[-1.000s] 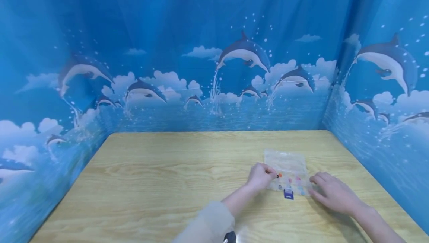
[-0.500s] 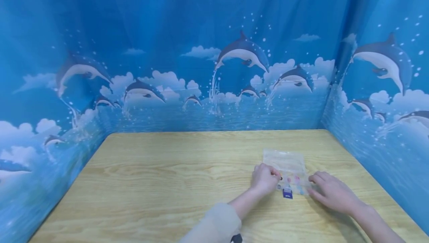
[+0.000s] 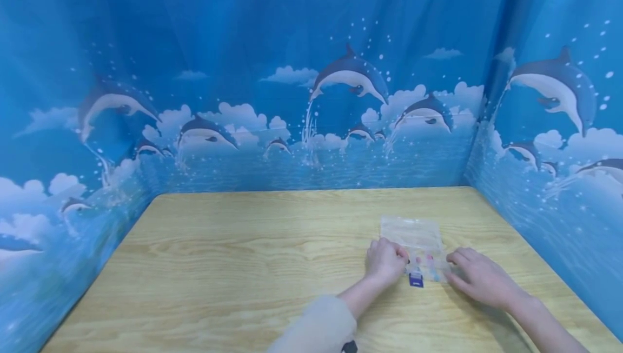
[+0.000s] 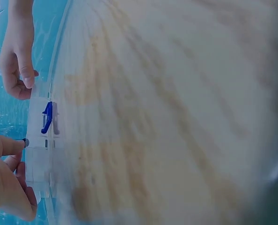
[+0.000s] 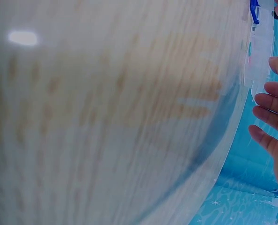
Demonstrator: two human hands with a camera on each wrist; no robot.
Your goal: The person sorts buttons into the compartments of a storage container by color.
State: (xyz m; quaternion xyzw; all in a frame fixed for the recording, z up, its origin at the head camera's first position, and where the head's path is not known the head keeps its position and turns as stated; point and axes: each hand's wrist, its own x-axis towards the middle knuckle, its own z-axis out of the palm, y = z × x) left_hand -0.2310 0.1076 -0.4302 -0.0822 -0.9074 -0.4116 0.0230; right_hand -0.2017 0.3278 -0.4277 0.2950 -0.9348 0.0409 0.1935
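A clear plastic box [image 3: 411,232] lies on the table at the right, its lid folded back. Small pink and pale blue pieces show in its near half, and a purple-blue latch [image 3: 416,279] hangs at its front edge. My left hand [image 3: 384,261] is over the box's left side; its fingertips pinch a small dark round piece [image 4: 26,142], mostly hidden in the head view. At the box's right edge is my right hand [image 3: 479,278], fingers loosely extended and thumb touching or nearly touching the wall. Nothing is held in it.
The wood-grain table [image 3: 243,266] stretches away to the left and behind the box. A blue curtain [image 3: 272,72] printed with dolphins surrounds the back and both sides of the table.
My left hand has moved slightly right and over the box, now covering the orange piece seen earlier at its fingertips. My right hand stays nearly still at the right edge.
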